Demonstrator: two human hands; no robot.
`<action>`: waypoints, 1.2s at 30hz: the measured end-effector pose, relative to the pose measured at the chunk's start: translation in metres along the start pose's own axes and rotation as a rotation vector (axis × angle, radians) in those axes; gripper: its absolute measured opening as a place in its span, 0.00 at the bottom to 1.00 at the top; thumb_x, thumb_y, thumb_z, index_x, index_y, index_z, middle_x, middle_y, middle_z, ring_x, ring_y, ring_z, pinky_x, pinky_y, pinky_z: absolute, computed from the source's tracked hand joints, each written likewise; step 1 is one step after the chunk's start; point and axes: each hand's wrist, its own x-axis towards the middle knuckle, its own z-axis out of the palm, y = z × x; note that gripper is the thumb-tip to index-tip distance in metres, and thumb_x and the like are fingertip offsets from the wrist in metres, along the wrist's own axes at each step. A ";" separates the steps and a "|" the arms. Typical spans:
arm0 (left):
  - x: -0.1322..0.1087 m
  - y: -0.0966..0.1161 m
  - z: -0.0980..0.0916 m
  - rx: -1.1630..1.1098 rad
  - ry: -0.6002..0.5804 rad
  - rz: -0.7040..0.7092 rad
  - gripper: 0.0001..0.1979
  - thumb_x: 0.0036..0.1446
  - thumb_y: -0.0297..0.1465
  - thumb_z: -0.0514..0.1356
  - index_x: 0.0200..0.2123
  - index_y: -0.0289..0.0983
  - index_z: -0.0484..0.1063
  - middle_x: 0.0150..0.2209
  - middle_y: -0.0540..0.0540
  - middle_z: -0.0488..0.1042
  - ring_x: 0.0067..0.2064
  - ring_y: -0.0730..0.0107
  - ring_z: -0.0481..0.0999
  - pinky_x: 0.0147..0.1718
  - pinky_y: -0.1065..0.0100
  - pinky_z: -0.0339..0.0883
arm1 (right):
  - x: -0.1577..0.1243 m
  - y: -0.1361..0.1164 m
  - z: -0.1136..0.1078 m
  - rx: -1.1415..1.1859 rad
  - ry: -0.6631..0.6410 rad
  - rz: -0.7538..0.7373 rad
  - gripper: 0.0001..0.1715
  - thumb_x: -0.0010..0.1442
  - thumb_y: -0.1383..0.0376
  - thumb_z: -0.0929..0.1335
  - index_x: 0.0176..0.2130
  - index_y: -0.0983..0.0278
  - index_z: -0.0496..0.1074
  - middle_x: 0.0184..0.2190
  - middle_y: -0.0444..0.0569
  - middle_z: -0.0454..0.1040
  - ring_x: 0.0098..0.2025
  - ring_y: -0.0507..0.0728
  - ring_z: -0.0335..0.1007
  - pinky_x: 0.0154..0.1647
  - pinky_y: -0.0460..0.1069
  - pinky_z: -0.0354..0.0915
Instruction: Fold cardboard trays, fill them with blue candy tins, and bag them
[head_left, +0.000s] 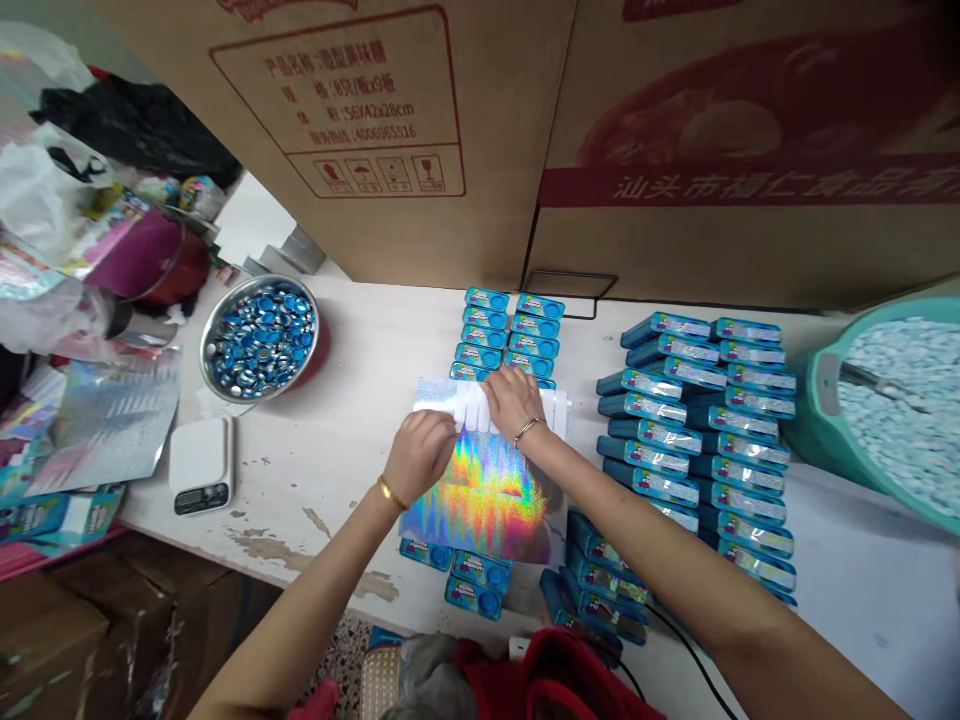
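Observation:
A shiny rainbow sticker sheet (480,490) with white strips along its top lies over several flat blue boxes on the table. My left hand (421,455) is closed at the sheet's upper left, thumb and fingers pinched at its edge beside a white strip. Close by, my right hand (514,402) presses bent fingers together on the white strips at the top. What lies under the fingertips is hidden. Blue boxes (480,338) stand in two columns beyond the sheet. More flat boxes (474,597) show below its near edge.
Rows of upright blue boxes (750,420) stand on the right, with a teal tub (821,385) of white-blue pieces beyond. A metal bowl (318,345) of blue caps and a white scale (201,455) are left. Large cartons (495,235) line the back.

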 end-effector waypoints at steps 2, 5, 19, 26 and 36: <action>0.001 0.015 -0.013 -0.171 0.214 -0.198 0.01 0.58 0.28 0.58 0.34 0.38 0.67 0.33 0.48 0.72 0.37 0.68 0.72 0.38 0.64 0.65 | -0.004 0.001 -0.001 0.065 0.050 -0.039 0.21 0.67 0.60 0.54 0.46 0.64 0.70 0.41 0.55 0.71 0.46 0.62 0.60 0.46 0.55 0.53; 0.021 0.028 -0.020 -0.493 0.492 -0.548 0.06 0.55 0.31 0.62 0.31 0.38 0.65 0.31 0.50 0.70 0.34 0.71 0.71 0.36 0.68 0.66 | -0.015 -0.002 -0.013 0.348 0.184 -0.105 0.27 0.67 0.53 0.52 0.49 0.66 0.68 0.45 0.56 0.70 0.50 0.62 0.61 0.51 0.56 0.55; 0.128 0.038 0.040 -1.225 0.484 -0.809 0.14 0.42 0.34 0.69 0.26 0.37 0.66 0.22 0.55 0.67 0.25 0.78 0.67 0.29 0.73 0.63 | 0.000 0.037 -0.061 1.296 0.368 0.476 0.28 0.57 0.41 0.61 0.41 0.61 0.68 0.28 0.43 0.69 0.27 0.51 0.63 0.29 0.46 0.63; 0.177 0.026 0.076 -1.122 0.408 -0.770 0.13 0.45 0.35 0.67 0.26 0.37 0.65 0.23 0.53 0.68 0.26 0.77 0.67 0.29 0.72 0.63 | 0.030 0.064 -0.069 1.233 0.429 0.418 0.19 0.52 0.49 0.68 0.25 0.62 0.67 0.21 0.40 0.64 0.25 0.50 0.57 0.28 0.46 0.58; 0.232 -0.014 0.111 -0.278 0.315 -0.598 0.06 0.51 0.31 0.62 0.25 0.38 0.69 0.35 0.47 0.68 0.42 0.62 0.66 0.49 0.56 0.58 | 0.081 0.116 -0.051 0.636 0.540 0.397 0.13 0.55 0.59 0.63 0.22 0.61 0.68 0.23 0.44 0.67 0.28 0.53 0.60 0.32 0.48 0.59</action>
